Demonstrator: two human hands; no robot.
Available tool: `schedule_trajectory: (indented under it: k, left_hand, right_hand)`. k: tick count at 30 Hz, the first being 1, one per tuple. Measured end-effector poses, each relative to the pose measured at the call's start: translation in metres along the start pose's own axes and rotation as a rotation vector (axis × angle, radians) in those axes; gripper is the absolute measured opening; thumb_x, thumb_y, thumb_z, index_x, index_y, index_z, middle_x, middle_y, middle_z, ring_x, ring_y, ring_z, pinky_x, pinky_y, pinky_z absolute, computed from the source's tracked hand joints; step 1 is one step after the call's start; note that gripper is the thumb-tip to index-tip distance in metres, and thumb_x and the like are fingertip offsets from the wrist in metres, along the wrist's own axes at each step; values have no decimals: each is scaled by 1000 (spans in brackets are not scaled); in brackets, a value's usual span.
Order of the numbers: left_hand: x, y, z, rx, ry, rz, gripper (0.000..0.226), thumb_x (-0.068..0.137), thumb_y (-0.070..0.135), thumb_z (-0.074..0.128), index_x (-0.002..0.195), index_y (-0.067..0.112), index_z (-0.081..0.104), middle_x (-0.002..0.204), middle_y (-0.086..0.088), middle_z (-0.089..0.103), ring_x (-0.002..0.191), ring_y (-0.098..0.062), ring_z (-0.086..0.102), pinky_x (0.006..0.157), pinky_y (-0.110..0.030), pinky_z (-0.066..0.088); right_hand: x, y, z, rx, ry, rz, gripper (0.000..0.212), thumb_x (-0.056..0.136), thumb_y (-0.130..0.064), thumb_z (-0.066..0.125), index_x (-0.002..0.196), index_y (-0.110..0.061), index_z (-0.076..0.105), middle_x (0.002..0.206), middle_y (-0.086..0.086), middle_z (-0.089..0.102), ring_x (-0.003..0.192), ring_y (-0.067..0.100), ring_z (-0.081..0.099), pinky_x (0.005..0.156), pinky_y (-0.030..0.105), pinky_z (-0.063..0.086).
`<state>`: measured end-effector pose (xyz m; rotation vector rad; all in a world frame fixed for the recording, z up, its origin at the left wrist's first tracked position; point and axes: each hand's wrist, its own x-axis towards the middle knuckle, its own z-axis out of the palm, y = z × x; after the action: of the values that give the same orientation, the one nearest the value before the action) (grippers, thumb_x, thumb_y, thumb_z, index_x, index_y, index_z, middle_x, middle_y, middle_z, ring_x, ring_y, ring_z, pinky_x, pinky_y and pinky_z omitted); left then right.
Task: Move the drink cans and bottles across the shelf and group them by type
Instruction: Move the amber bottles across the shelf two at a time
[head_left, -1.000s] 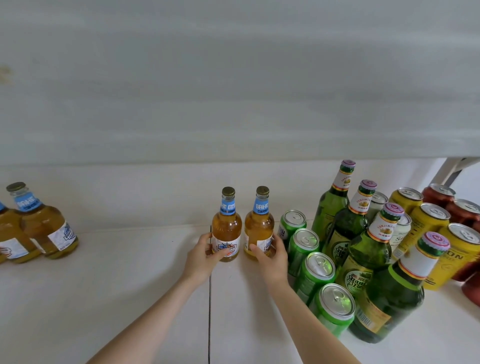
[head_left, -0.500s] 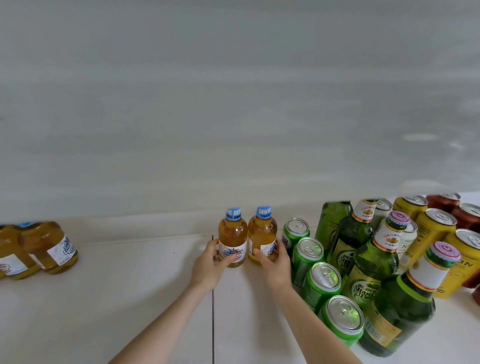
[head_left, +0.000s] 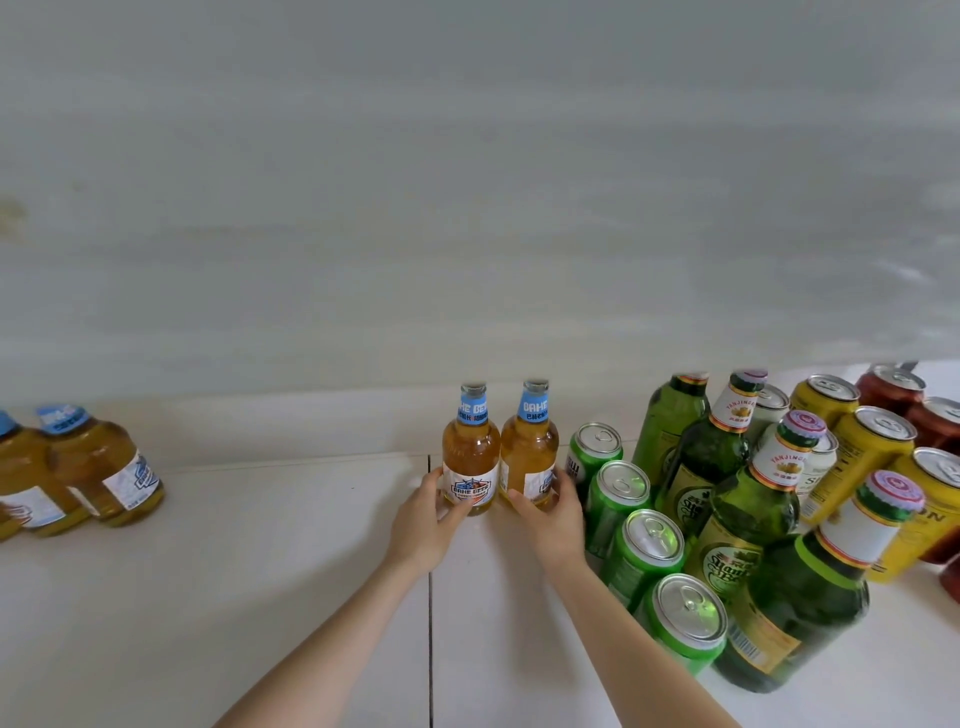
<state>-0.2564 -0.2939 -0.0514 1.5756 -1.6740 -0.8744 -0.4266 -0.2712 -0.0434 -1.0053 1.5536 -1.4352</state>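
Observation:
Two amber bottles with blue neck labels stand side by side on the white shelf (head_left: 260, 571), near its back. My left hand (head_left: 423, 525) grips the base of the left amber bottle (head_left: 470, 457). My right hand (head_left: 550, 512) grips the base of the right amber bottle (head_left: 530, 452). Just right of them runs a row of green cans (head_left: 644, 551). Behind the cans stand several green bottles (head_left: 737, 514). More amber bottles (head_left: 98, 467) stand at the far left.
Yellow cans (head_left: 872, 457) and red cans (head_left: 898, 389) crowd the right end, with a white can (head_left: 769, 410) behind the green bottles. A pale board (head_left: 467, 208) overhangs the shelf and hides some bottle tops. A seam (head_left: 430, 623) splits the shelf.
Both hands have stayed on the two amber bottles, which remain in about the same spot. The view tilted up and then partly back, so the overhanging board hid the bottle caps for a moment.

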Motion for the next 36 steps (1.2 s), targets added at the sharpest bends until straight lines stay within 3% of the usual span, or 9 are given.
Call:
schedule_trajectory:
  k: [2,5,11,14,18,26,29,36]
  left_hand:
    - [-6,-6,-2,67,6,44,56,92,39,63,141,20,44,134,0,60,119,-16,58,88,-24,44]
    - [-18,-17,-8,243,30,106,55,93,42,60,140,17,45,134,-5,57,123,-24,52,98,-34,45]
    - [-48,-40,-26,734,116,179,64,95,56,47,148,21,39,153,-4,41,141,-26,34,114,-41,26]
    - [-65,-45,-33,811,134,193,62,92,51,56,144,20,47,153,-9,42,143,-30,34,113,-56,23]
    - [-88,-44,-39,921,144,202,59,87,49,64,138,20,55,148,-9,48,140,-31,40,110,-61,25]
    - [-138,-40,-50,969,210,292,57,71,41,83,120,14,70,131,-13,63,124,-35,57,99,-70,37]
    - [-161,-38,-55,946,193,251,58,79,43,76,129,17,64,141,-11,56,135,-33,47,107,-69,25]
    - [-222,-39,-74,1045,114,183,64,98,57,31,154,30,23,164,-1,16,152,-22,7,115,-60,-5]
  right_hand:
    - [-8,-1,-1,-54,-3,-9,56,78,-13,80,119,-33,48,108,-18,63,88,-12,62,80,14,48]
    - [-23,-4,-3,-203,-15,-19,71,77,-27,81,138,-21,44,129,-6,59,113,10,58,100,35,47]
    - [-54,-2,-15,-690,-103,-152,85,87,-38,69,154,-19,19,158,2,28,145,22,25,117,41,28]
    - [-68,-1,-24,-877,-133,-228,86,90,-41,62,156,-20,10,164,-2,12,150,21,9,121,38,17]
    - [-83,1,-33,-1075,-175,-287,86,92,-47,53,156,-22,1,165,-4,-1,151,20,-2,120,41,10]
    - [-126,4,-46,-1255,-150,-391,81,92,-52,47,155,-22,6,165,5,5,151,24,3,120,46,11]
    - [-145,2,-48,-1273,-151,-421,80,92,-51,46,155,-22,7,165,6,5,151,25,4,120,47,11]
    - [-203,-1,-52,-1308,-153,-426,78,93,-51,46,154,-22,9,164,6,5,151,25,4,119,47,10]
